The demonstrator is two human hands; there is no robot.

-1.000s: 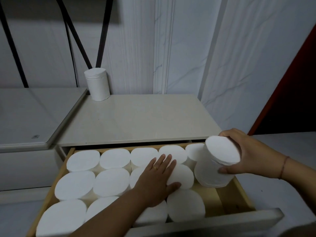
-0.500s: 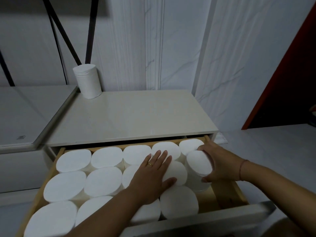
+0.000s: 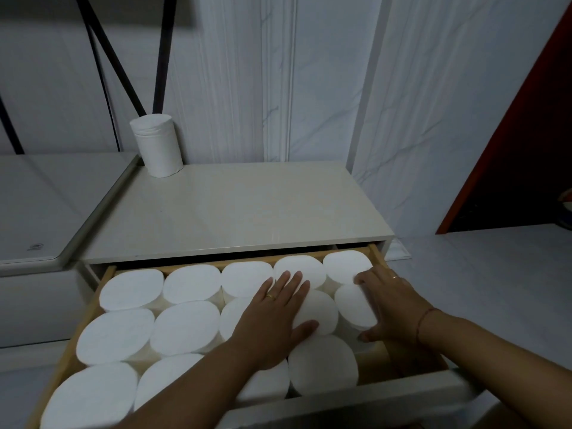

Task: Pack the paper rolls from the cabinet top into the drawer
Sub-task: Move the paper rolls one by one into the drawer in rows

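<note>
One paper roll (image 3: 356, 308) is grasped by the right grip (image 3: 393, 308) and seated at the right of the drawer (image 3: 387, 397); neighbouring rolls (image 3: 318, 308) are pressed by the flat, released left grip (image 3: 275, 317). Next, the last roll (image 3: 158, 145), upright on the cabinet top (image 3: 247, 218), is likely to be fetched.

paper rolls (image 3: 185, 332) packed in drawer (image 3: 70, 351), one roll (image 3: 158, 147) on cabinet top (image 3: 247, 218) behind

No legible text or numbers, small dark mark (image 3: 35, 246) on the white panel (image 3: 46, 196) at left, too small to read
</note>
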